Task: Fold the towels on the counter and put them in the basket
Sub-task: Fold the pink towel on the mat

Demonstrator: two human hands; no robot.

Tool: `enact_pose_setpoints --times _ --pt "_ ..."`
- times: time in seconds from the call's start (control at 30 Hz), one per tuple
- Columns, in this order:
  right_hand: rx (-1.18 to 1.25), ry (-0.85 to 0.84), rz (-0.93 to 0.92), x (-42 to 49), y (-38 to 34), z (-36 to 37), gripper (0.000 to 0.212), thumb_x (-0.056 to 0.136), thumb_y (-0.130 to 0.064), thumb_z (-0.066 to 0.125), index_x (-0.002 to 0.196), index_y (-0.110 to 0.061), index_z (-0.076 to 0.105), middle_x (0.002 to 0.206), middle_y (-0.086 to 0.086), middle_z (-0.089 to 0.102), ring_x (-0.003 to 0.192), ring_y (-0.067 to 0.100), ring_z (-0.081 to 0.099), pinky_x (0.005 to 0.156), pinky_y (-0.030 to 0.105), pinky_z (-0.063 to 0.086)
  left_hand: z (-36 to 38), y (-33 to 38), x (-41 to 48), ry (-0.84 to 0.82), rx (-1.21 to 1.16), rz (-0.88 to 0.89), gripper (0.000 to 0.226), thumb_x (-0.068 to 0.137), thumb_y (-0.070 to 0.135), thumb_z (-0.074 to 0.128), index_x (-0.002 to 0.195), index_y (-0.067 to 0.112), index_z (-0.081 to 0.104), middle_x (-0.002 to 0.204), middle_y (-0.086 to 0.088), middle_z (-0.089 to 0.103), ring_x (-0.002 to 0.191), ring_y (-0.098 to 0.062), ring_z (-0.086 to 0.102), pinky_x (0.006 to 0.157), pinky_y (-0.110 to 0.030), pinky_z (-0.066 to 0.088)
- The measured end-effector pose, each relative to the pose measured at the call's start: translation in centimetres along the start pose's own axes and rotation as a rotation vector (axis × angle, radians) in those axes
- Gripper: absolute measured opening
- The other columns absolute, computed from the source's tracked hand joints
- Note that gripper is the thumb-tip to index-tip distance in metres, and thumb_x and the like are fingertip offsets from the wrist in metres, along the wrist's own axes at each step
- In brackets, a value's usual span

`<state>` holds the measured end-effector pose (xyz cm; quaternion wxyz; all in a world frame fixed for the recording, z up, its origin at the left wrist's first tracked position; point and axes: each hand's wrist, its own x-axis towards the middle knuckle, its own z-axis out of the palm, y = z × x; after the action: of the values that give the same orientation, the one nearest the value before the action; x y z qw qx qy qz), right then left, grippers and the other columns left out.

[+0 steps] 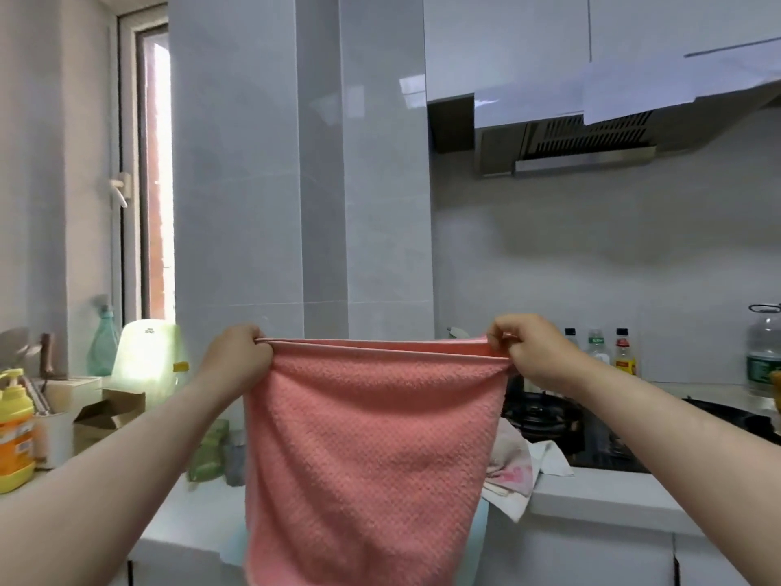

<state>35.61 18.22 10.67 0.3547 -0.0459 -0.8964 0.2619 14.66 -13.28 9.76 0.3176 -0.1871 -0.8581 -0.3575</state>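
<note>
I hold the pink towel [372,450] up in the air between my hands, over the front edge of the desk [591,492]. My left hand [238,353] is closed in a fist round one top corner. My right hand [532,348] pinches the other top corner between thumb and curled fingers. The top edge runs taut and level from hand to hand, showing two layers of hem. The cloth hangs straight down from there, narrowing a little, and its bottom runs out of view, so I cannot tell which way is longer.

Below my right hand a crumpled white and pink towel [513,467] lies at the desk's edge, beside the gas stove [545,416]. Bottles [625,353] stand beyond my right hand against the wall. A yellow soap bottle [15,425] stands well out past my left forearm. The wall behind my hands is bare tile.
</note>
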Motion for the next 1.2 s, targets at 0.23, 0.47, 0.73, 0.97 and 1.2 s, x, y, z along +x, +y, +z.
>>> enact_pose_setpoints --times 0.23,0.47,0.73,0.97,1.2 --pt "-0.203 -0.103 -0.029 -0.9 -1.1 -1.9 0.025 0.087 -0.009 0.052 0.087 -0.017 0.075 0.083 0.001 0.073 0.075 0.015 0.067 0.063 0.017 0.05 -1.5 1.0 0.3 0.006 0.002 0.013 0.025 0.081 0.003 0.05 0.058 0.013 0.052 0.063 -0.007 0.055 0.07 -0.031 0.053 0.056 -0.032 0.031" --pt "-0.273 -0.041 -0.063 -1.0 -1.6 -3.2 0.016 0.085 -0.032 0.069 0.078 -0.018 0.07 0.076 -0.002 0.067 0.071 0.013 0.059 0.057 0.022 0.042 -2.7 1.9 1.0 0.025 -0.064 -0.02 0.021 0.084 0.003 0.045 0.072 0.005 0.063 0.074 -0.011 0.062 0.075 -0.029 0.056 0.061 -0.032 0.039" --pt "0.345 0.27 0.181 0.0 -1.7 -2.5 0.012 0.091 -0.012 0.064 0.098 -0.019 0.059 0.091 0.004 0.062 0.076 0.017 0.06 0.061 0.027 0.047 -3.5 2.9 -0.2 0.068 -0.236 -0.051 0.028 0.088 -0.006 0.034 0.071 -0.003 0.056 0.08 -0.016 0.059 0.078 -0.031 0.051 0.067 -0.037 0.035" --pt "0.61 0.448 0.267 -0.3 -2.3 -2.3 0.007 0.085 -0.008 0.072 0.08 -0.012 0.068 0.08 0.003 0.067 0.073 0.016 0.062 0.063 0.026 0.047 -4.5 2.5 -0.5 -0.04 -0.445 -0.079 0.028 0.096 0.015 0.048 0.087 -0.007 0.062 0.085 -0.013 0.06 0.077 -0.024 0.051 0.066 -0.033 0.035" --pt "0.654 0.456 0.302 -0.8 -3.0 -2.5 0.009 0.082 -0.006 0.074 0.087 -0.011 0.069 0.08 -0.002 0.065 0.071 0.008 0.059 0.056 0.018 0.04 -6.4 2.1 -1.1 -0.036 -0.556 -0.109 0.017 0.091 0.012 0.066 0.103 0.002 0.071 0.096 -0.008 0.066 0.09 -0.019 0.057 0.082 -0.029 0.037"
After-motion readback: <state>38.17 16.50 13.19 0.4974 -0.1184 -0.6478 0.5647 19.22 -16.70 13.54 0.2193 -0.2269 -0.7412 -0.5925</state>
